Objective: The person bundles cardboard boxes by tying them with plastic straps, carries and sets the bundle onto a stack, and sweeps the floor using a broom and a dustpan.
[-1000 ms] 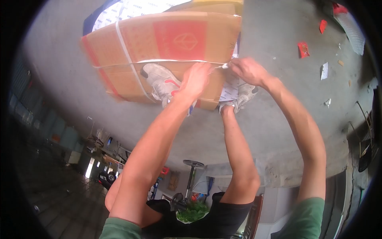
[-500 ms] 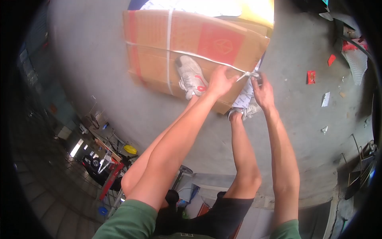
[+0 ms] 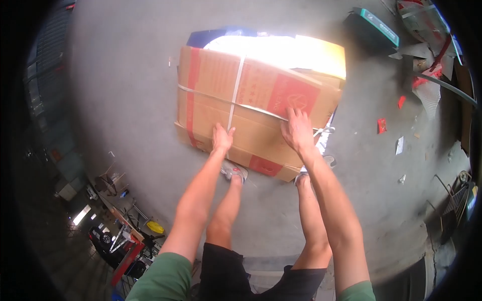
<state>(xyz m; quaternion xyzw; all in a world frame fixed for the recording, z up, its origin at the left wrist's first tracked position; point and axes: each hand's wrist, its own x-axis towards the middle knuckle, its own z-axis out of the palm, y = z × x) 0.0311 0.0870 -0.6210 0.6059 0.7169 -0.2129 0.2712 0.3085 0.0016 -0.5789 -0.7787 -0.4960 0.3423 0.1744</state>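
A flattened cardboard bundle (image 3: pixel 206 108) with red printing lies on the floor, bound crosswise by a white strap (image 3: pixel 236 85). My left hand (image 3: pixel 221 139) is at its near side, beside the upright run of strap, thumb and fingers apart. Over the bundle's right part is my right hand (image 3: pixel 299 133), its fingers spread by the lengthwise strap; whether they touch it I cannot tell. The strap's looped knot (image 3: pixel 325 131) shows at the right edge, just beyond that hand. White and yellow sheets (image 3: pixel 321 55) stick out at the far side, partly glaring.
My shoe (image 3: pixel 235 172) stands against the bundle's near edge. Red scraps (image 3: pixel 382 125) and a white paper piece (image 3: pixel 399 145) litter the floor to the right. A dark green-edged box (image 3: pixel 374 30) is at the upper right. Assorted equipment (image 3: pixel 125 246) stands at lower left.
Both hands have left the knot at the right edge. The left hand has moved left to the upright strap, the right onto the bundle. My foot has come off the cardboard to the floor.
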